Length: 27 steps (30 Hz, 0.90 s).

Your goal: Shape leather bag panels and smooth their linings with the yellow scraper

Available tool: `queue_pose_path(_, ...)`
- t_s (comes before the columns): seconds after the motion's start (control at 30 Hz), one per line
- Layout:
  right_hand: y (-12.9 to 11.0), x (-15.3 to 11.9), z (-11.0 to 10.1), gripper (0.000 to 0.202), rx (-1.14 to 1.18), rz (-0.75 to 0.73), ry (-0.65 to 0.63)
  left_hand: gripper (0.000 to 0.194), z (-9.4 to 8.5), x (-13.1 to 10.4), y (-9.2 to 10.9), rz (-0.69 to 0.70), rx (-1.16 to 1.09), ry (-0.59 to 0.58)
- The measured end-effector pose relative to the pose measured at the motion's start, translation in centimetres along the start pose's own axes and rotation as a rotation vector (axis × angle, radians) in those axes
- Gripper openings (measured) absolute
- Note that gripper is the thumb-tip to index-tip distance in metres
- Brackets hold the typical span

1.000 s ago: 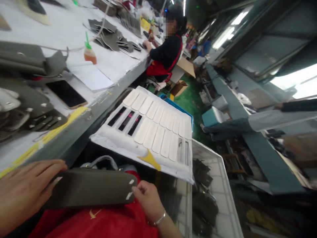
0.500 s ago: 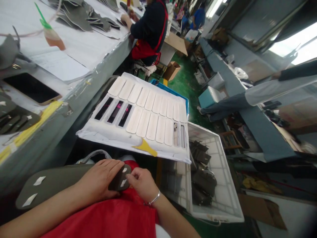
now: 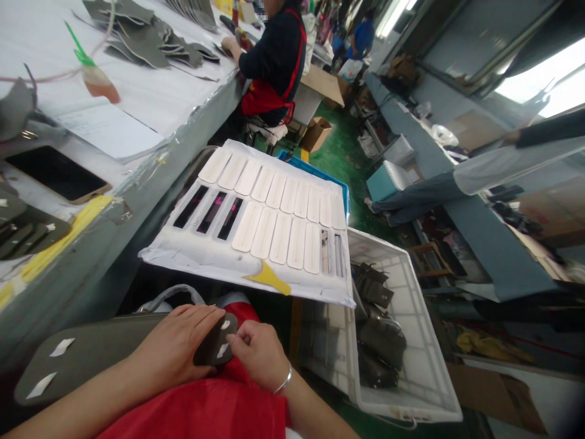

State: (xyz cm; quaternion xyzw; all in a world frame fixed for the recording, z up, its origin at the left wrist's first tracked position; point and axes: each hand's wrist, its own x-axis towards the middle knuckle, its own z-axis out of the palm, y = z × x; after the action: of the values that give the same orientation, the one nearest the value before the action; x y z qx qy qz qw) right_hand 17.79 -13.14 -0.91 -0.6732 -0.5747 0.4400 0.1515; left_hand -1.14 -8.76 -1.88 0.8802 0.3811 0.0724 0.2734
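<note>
An olive-grey, round-ended bag panel (image 3: 91,344) lies across my lap, with small white tabs stuck near both ends. My left hand (image 3: 180,338) is laid over it near its right end, thumb below and fingers wrapped over the top, gripping it. At that right end, my right hand (image 3: 258,353) is closed in a pinch beside the white tab (image 3: 222,350). Whatever is between its fingertips is too small to make out. A pale grey strap loop (image 3: 176,292) rises behind the panel; whether it is joined to it cannot be seen.
Ahead stands a white board (image 3: 205,247) with rows of white oblong pieces and a yellow Y-shaped piece (image 3: 267,277). A white crate (image 3: 411,341) at right holds dark bags. Phone (image 3: 57,172), glue bottle (image 3: 98,82) and grey pieces lie on the left table. A co-worker (image 3: 274,61) sits beyond.
The view has shifted slightly, and the panel with both hands sits a little further left and lower. My left hand keeps its hold; my right hand is still pinched at the tabbed end.
</note>
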Motion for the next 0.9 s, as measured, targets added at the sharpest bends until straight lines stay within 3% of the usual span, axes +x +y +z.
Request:
queue_pose_path(0.3,-0.8,0.5,-0.5,0.02,-0.151,-0.027,-0.043,0.067,0.9,-0.1,-1.1,0.038,0.034,-0.009)
queue_pose_path(0.47,-0.2,1.0,-0.6,0.023,-0.154,0.01,-0.036,0.063,1.0,0.5,-0.5,0.033,0.014,-0.024)
queue_pose_path(0.6,0.5,1.2,-0.3,0.019,-0.03,0.071,-0.015,0.077,0.0,-0.1,-0.1,0.047,0.039,-0.026)
queue_pose_path(0.67,0.9,1.4,0.1,0.016,0.026,0.061,0.01,0.084,-1.5,-1.7,-0.8,0.021,0.048,0.043)
queue_pose_path(0.73,1.4,1.8,0.7,0.016,0.101,0.051,0.017,0.068,-3.3,-4.3,-2.3,-0.152,0.055,0.196)
queue_pose_path(0.8,1.9,2.3,1.3,0.021,0.215,0.061,-0.001,0.042,-5.1,-7.6,-4.0,-0.459,0.037,0.362)
queue_pose_path(0.9,2.4,2.8,2.1,0.029,0.326,0.057,-0.049,0.033,-6.5,-12.1,-6.5,-0.806,-0.174,0.389)
